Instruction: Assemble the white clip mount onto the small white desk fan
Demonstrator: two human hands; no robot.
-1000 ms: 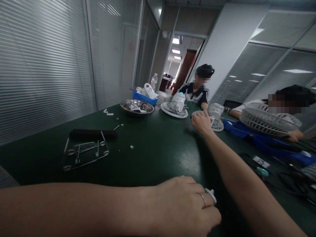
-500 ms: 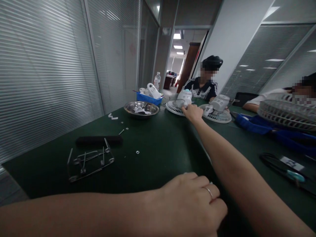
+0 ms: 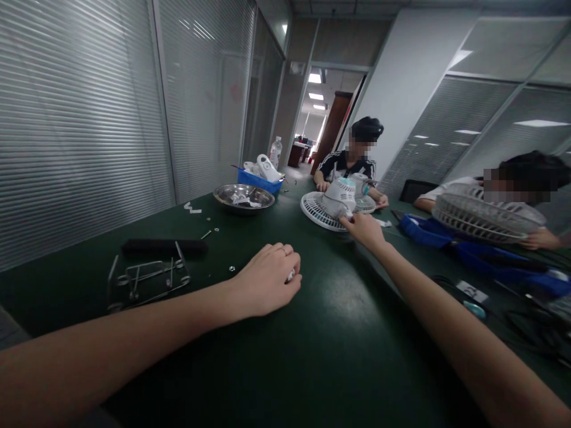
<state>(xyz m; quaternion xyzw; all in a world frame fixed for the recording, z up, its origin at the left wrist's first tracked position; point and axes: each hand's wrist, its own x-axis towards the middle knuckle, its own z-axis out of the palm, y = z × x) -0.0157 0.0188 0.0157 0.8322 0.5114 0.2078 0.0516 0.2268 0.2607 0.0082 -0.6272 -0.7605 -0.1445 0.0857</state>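
My right hand [image 3: 366, 229] reaches across the table, its fingers closed on the near edge of a white fan motor housing [image 3: 339, 197]. The housing rests on a round white fan grille [image 3: 316, 211], which lies flat. My left hand [image 3: 270, 278] is curled above the table near the middle, with a ring on one finger. A small whitish thing [image 3: 291, 274] shows between its fingers, mostly hidden. To the left of that hand are a hex nut [image 3: 232, 268], bent metal wire stands [image 3: 151, 273] and a black bar [image 3: 164, 246].
A metal bowl [image 3: 243, 205] with white scraps and a blue basket [image 3: 259, 181] of white parts stand at the back left. A person [image 3: 352, 163] sits opposite behind a second fan. At right another person holds a fan grille [image 3: 486, 214] over blue trays [image 3: 428, 230].
The fan under my right hand is nearer, and the second fan now stands behind it. My left hand has moved forward and left over the table. The view has shifted slightly.
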